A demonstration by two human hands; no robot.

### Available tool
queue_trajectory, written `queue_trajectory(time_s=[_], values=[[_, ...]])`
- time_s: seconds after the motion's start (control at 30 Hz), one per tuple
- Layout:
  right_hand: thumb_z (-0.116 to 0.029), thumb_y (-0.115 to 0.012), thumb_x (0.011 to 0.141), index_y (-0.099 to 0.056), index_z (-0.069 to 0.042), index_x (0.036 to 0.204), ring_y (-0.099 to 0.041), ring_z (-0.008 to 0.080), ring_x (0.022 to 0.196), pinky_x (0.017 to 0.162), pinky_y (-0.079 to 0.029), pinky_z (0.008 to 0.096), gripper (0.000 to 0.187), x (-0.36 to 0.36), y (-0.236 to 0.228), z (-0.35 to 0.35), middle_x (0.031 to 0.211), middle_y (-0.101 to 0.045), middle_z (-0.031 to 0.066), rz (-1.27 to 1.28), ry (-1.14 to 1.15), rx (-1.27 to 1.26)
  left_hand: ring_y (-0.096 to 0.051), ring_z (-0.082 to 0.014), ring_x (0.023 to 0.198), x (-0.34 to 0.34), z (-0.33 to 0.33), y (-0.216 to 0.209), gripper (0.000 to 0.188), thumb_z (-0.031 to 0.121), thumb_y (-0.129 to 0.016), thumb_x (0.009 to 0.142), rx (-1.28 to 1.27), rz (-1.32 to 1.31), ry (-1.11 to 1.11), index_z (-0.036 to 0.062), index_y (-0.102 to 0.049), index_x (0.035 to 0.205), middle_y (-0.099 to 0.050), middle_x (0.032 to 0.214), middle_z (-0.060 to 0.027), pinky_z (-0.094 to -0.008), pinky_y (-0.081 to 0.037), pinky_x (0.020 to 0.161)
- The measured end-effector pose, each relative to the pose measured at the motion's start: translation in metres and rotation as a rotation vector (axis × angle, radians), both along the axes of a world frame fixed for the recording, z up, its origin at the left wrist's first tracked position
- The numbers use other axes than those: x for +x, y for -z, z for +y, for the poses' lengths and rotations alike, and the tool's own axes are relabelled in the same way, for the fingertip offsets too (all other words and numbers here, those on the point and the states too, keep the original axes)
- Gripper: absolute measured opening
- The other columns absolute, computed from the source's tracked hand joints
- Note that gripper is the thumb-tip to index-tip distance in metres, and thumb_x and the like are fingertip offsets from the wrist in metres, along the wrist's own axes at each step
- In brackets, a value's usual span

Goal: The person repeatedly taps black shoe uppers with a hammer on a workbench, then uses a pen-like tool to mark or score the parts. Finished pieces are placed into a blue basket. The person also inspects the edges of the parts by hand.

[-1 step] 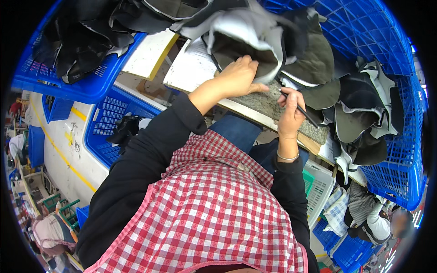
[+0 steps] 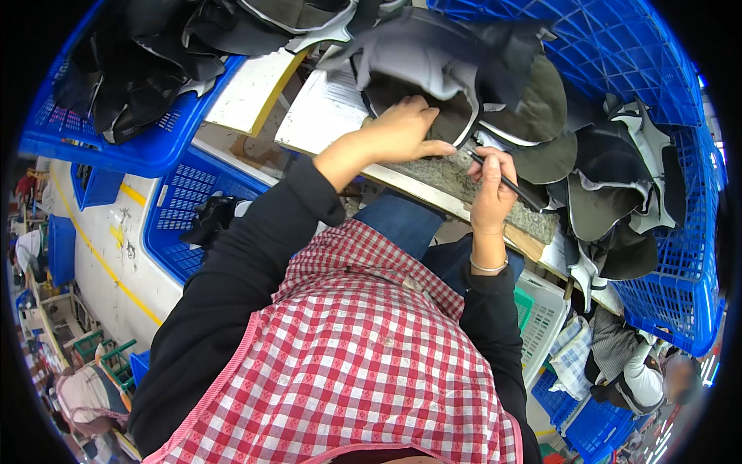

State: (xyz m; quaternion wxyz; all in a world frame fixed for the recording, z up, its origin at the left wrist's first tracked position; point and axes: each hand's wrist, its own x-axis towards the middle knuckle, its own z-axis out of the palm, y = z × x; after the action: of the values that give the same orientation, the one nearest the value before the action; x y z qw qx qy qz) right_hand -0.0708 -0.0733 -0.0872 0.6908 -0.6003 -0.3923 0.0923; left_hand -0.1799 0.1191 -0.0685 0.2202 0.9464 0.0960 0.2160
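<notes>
A black shoe upper (image 2: 421, 58) with a pale edge and dark lining lies bent over the grey stone-like slab (image 2: 440, 176) at the bench edge; its top is blurred. Inside its opening, the curled fingers of my left hand (image 2: 402, 131) press and hold the lining. The thumb stretches right along the lower edge. My right hand (image 2: 493, 193) is closed around a slim black pen-like tool (image 2: 510, 185). The tool's upper end points toward the left thumb, close to the upper's rim. What the tip touches, I cannot tell.
More black uppers (image 2: 610, 174) are heaped at the right beside a tall blue crate (image 2: 668, 278). Another blue crate (image 2: 147, 158) of uppers stands at the upper left. Below it is a blue basket (image 2: 174, 216). White paper (image 2: 321, 108) lies left of the slab. People work farther off.
The upper's pale flap has tipped downward, showing more dark-grey surface and a narrower opening. My right hand has shifted very slightly; my left hand stays nearly in place.
</notes>
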Motion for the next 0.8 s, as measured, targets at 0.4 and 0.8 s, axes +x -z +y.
queue_trajectory(time_s=[0.4, 0.8], values=[[-0.016, -0.077, 0.093, -0.055, -0.005, 0.087, -0.049, 0.0075, 0.062, 0.056, -0.042, 0.0267, 0.025, 0.006, 0.020, 0.023, 0.069, -0.056, 0.0004, -0.210, 0.125, -0.240, -0.068, -0.0384, 0.094, 0.024, 0.019, 0.034, 0.047, 0.042, -0.079, 0.086, -0.104, 0.127, -0.145, 0.0009, -0.073, 0.107, -0.073, 0.103, -0.0174, -0.0451, -0.053, 0.085], [-0.019, -0.076, 0.093, -0.059, -0.003, 0.086, -0.060, 0.0163, 0.059, 0.057, -0.049, 0.0324, 0.024, 0.003, 0.021, 0.033, 0.067, -0.064, 0.0078, -0.256, 0.128, -0.386, -0.070, -0.0348, 0.101, 0.020, 0.017, 0.038, 0.035, 0.034, -0.077, 0.085, -0.006, 0.009, -0.137, 0.0091, -0.076, 0.109, -0.074, 0.106, -0.0136, -0.0450, -0.056, 0.087]])
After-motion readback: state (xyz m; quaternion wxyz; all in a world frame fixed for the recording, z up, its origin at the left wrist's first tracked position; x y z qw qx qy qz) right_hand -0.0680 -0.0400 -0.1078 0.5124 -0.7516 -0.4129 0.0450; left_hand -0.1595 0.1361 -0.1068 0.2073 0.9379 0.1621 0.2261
